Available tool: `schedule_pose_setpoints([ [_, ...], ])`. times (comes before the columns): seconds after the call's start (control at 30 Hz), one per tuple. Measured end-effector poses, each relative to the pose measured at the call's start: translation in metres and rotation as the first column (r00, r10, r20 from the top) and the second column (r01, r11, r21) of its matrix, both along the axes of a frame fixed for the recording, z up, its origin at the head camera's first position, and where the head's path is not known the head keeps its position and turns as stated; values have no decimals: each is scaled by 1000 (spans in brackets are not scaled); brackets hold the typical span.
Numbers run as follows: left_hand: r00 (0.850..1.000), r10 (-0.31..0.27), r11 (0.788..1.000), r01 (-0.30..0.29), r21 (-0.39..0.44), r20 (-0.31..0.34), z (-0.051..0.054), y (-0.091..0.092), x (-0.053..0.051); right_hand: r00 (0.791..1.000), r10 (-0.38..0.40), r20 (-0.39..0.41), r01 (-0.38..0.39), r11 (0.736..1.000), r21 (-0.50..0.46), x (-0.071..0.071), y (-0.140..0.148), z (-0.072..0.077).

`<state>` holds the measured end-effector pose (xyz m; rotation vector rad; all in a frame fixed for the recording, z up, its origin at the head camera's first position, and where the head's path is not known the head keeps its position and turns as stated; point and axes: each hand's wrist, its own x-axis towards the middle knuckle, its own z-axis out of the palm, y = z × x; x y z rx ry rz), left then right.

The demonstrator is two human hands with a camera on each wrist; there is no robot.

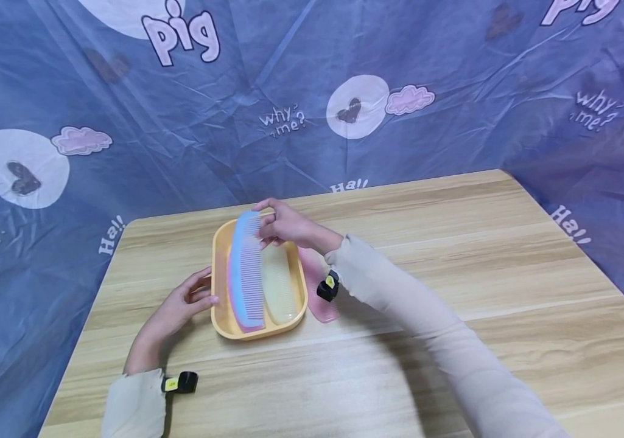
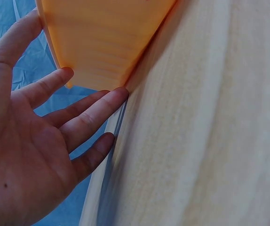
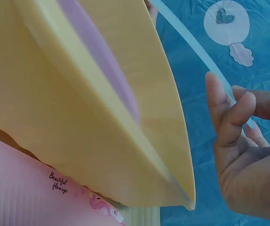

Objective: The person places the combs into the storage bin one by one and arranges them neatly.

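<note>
My right hand (image 1: 287, 224) pinches the far end of a blue comb (image 1: 243, 267), which stands over the left part of a yellow tray (image 1: 224, 243). In the right wrist view, the fingers and thumb grip the comb's thin edge (image 3: 191, 37). A purple-pink comb (image 3: 107, 66) lies in the tray, mostly hidden under the blue one from above. Beside it in the tray rests a pale yellow comb (image 1: 277, 283). My left hand (image 1: 177, 307) touches the tray's left side, thumb at the rim; its spread, fairly straight fingers meet the outer wall in the left wrist view.
On the wooden table (image 1: 481, 261), a pink comb (image 1: 322, 310) with flamingo print lies just right of the tray, partly under my right wrist. A blue printed cloth (image 1: 301, 73) hangs behind the table and down both sides.
</note>
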<state>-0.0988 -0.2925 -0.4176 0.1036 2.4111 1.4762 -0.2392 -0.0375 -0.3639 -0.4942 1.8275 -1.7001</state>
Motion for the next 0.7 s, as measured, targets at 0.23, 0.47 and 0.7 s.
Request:
schedule_pose_setpoints([
  [0.23,1000,-2,1000,2,6,6,0,0,0,999,31,15,-32,998,45,2,-9,1],
  [0.47,1000,-6,1000,6,21,3,0,0,-1,998,55,11,-56,995,81,1,-15,-2],
  [0.7,1000,-6,999,6,36,2,-1,-1,-1,996,80,-49,-72,988,137,-2,-18,-3],
])
